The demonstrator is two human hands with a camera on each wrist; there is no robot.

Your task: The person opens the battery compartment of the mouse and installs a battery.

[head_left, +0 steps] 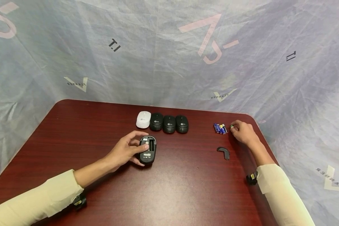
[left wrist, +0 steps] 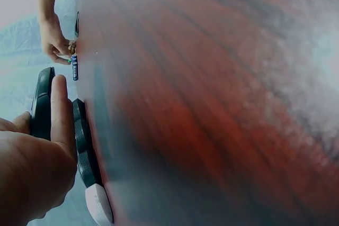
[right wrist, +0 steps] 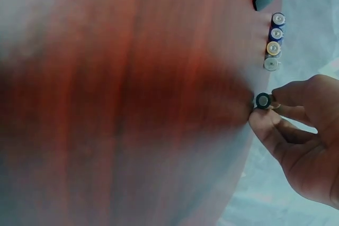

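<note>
My left hand grips a black computer mouse by its sides, underside toward me, thumb lying over its uncovered battery slot. In the left wrist view the mouse shows edge-on between thumb and fingers. At the right side of the table my right hand pinches a battery between thumb and fingertips, its round end showing in the right wrist view. Just left of that hand lies a row of blue batteries. A black curved battery cover rests on the table nearer to me.
A white mouse and three black mice stand side by side toward the back of the dark red table. Grey printed cloth hangs behind the table and along its sides.
</note>
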